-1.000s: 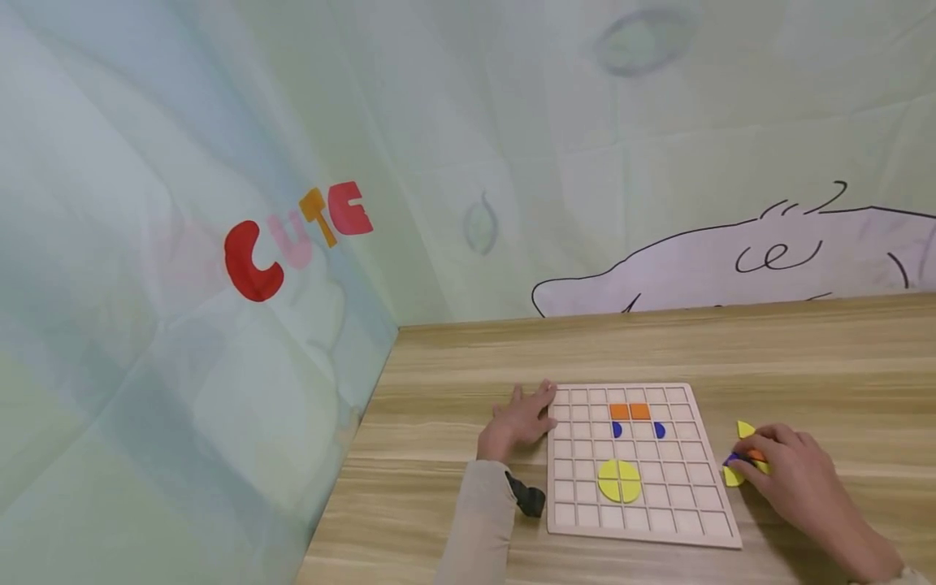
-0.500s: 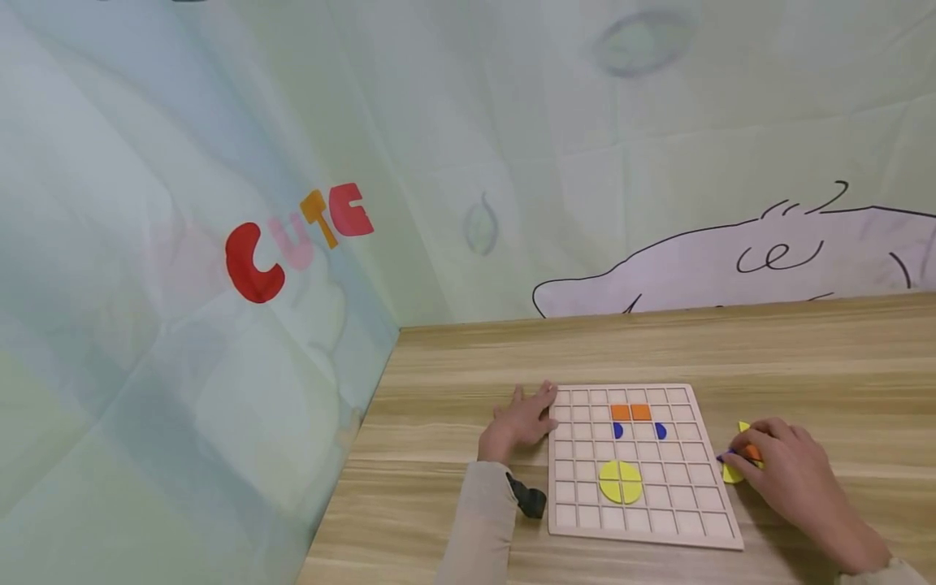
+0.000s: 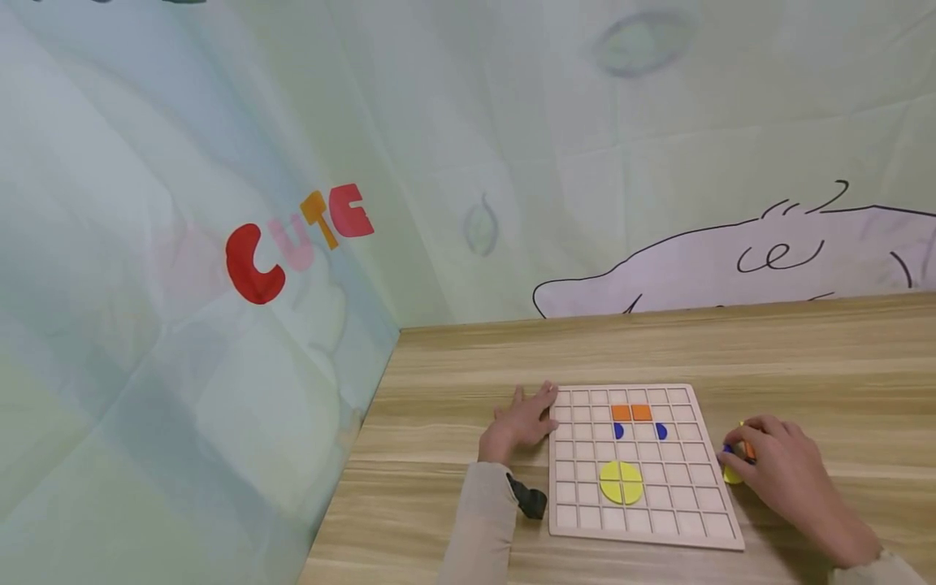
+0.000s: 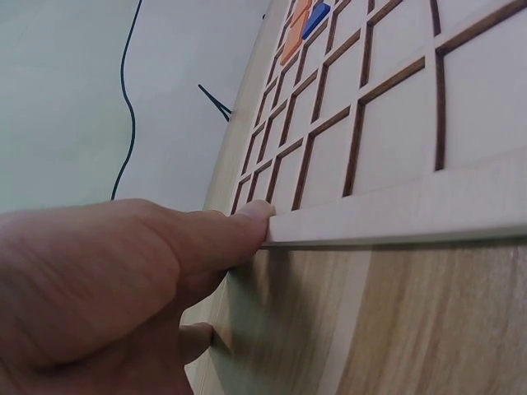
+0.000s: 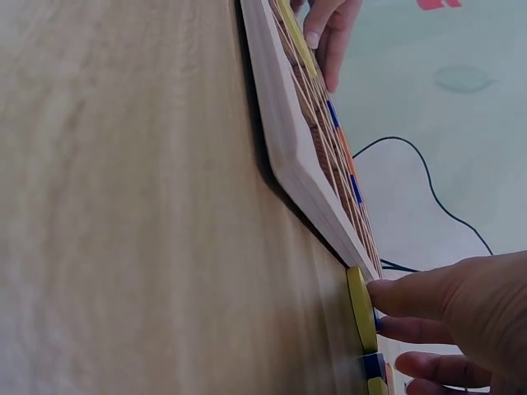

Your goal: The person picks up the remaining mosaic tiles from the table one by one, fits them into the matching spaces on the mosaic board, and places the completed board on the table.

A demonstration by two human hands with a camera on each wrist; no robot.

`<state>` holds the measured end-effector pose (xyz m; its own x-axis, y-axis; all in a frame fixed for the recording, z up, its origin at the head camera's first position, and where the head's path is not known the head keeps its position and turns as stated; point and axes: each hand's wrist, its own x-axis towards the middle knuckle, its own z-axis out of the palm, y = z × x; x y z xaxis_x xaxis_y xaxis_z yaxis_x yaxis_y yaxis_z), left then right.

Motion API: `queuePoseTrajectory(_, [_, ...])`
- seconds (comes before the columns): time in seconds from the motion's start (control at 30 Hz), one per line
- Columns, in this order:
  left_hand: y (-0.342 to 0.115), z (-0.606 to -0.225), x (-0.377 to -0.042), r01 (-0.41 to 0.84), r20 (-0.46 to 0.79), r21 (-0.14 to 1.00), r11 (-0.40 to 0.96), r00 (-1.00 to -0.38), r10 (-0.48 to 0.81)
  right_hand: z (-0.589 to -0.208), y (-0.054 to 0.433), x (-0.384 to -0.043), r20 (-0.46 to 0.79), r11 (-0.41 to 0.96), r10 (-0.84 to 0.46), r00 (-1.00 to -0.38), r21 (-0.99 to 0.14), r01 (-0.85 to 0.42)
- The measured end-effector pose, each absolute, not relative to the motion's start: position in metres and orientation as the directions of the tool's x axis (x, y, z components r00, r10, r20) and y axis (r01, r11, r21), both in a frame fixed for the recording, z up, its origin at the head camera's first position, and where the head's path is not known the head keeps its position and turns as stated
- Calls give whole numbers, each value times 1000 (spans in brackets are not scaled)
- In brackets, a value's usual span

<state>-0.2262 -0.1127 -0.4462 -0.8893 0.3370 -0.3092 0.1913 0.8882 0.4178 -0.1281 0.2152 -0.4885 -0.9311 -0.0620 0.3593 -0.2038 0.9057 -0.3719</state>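
A pale wooden grid board (image 3: 676,487) lies on the table. Two orange squares (image 3: 620,413) sit side by side in it, above two blue half-round pieces (image 3: 661,431). Quarter pieces form a yellow circle (image 3: 610,471) lower down. My left hand (image 3: 521,424) rests at the board's left edge, its thumb touching the rim in the left wrist view. Right of the board, my right hand (image 3: 786,467) pinches a small blue piece (image 3: 727,449) between thumb and forefinger; its full shape is hidden. Beneath those fingers lie a yellow piece (image 5: 360,309) and an orange piece (image 3: 749,451).
The wood-grain table (image 3: 453,366) meets a printed cloth backdrop (image 3: 468,162) at the back and left. Another dark blue piece (image 5: 375,364) stands beside the yellow one in the right wrist view. A black strap (image 3: 528,497) is on the left wrist.
My right hand has shifted slightly left and up with the blue piece between its fingertips, covering more of the loose yellow pieces. The left hand and the board pieces stay put.
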Motion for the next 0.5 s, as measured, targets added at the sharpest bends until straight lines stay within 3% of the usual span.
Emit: queuePoseTrajectory(0.5, [-112,-446,-226,186,-309,411,892,-892,329,-489,211,-129,379,892,-77,-922,-387,-233])
